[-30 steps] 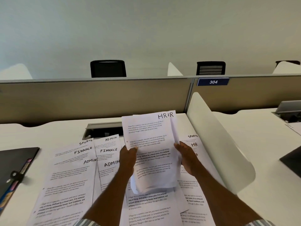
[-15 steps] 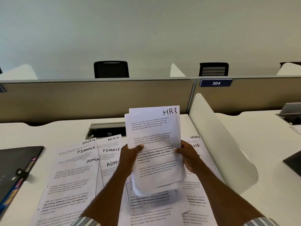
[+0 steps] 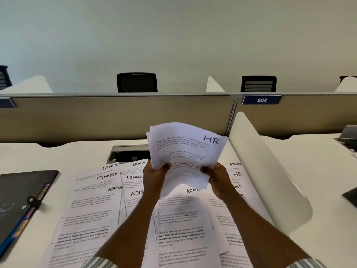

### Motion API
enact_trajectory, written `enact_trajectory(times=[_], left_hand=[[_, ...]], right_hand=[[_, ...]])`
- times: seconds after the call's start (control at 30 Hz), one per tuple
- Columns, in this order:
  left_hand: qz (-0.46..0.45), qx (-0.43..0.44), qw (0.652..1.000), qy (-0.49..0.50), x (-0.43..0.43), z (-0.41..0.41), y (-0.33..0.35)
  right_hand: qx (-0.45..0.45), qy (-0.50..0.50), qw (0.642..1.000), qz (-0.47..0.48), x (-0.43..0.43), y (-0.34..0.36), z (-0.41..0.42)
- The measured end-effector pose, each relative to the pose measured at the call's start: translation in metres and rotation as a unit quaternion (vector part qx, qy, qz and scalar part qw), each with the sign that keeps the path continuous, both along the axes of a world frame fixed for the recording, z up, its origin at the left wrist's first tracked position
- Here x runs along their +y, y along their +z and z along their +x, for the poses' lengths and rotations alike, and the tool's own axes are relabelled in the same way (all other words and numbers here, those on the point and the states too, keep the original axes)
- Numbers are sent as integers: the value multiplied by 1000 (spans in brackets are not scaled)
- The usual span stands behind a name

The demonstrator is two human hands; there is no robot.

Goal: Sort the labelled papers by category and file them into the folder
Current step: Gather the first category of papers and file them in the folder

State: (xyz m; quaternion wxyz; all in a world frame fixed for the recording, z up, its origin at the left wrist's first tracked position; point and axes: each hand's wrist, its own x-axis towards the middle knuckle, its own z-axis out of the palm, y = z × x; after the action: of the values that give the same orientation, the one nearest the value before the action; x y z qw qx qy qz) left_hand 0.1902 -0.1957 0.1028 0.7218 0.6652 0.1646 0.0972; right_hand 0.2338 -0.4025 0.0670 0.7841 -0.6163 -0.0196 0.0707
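Lowered and bowed since before, the HR stack (image 3: 185, 151) sits gripped by both hands (image 3: 156, 175) (image 3: 217, 176).

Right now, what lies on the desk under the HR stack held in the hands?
Under the HR stack, held up by both hands, a sheet headed ADMIN lies on the desk; its last letters are covered. Anything beneath that sheet is hidden.

An open-plan office: partitioned desks (image 3: 58, 157), numbered plate "304" (image 3: 261, 100) at one o'clock, mesh chairs (image 3: 137, 82) at twelve.
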Motion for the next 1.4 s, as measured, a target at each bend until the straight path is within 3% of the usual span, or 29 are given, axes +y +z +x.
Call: enact_trajectory(times=[0.23, 0.5, 0.67, 0.8, 0.93, 1.0, 1.07, 1.13, 1.23, 1.4], left_hand=[[62, 91, 994, -14, 4, -23, -38], [144, 39, 989, -21, 12, -11, -26], [60, 57, 996, -40, 20, 2, -19], [-33, 69, 993, -90, 31, -1, -24], [-99, 73, 985, -121, 39, -6, -33], [-123, 81, 981, -122, 40, -7, -37], [-141, 91, 979, -118, 40, -6, -42], [-146, 101, 978, -109, 38, -4, -47], [-150, 116, 976, -104, 37, -2, -54], [-160, 132, 973, -105, 32, 5, -58]], right_hand=[[37, 36, 991, -126, 0, -37, -16], [-10, 7, 988, -152, 1, -23, -6], [2, 13, 989, -146, -4, -18, 7], [29, 17, 980, -197, -17, -24, 10], [116, -38, 984, -133, -35, -38, 8], [94, -93, 957, -256, -49, -51, 12], [19, -79, 883, -462, -65, -64, 17], [-35, -50, 819, -571, -78, -73, 23], [-76, -19, 758, -647, -86, -81, 36], [-71, 18, 731, -679, -83, -78, 65]])
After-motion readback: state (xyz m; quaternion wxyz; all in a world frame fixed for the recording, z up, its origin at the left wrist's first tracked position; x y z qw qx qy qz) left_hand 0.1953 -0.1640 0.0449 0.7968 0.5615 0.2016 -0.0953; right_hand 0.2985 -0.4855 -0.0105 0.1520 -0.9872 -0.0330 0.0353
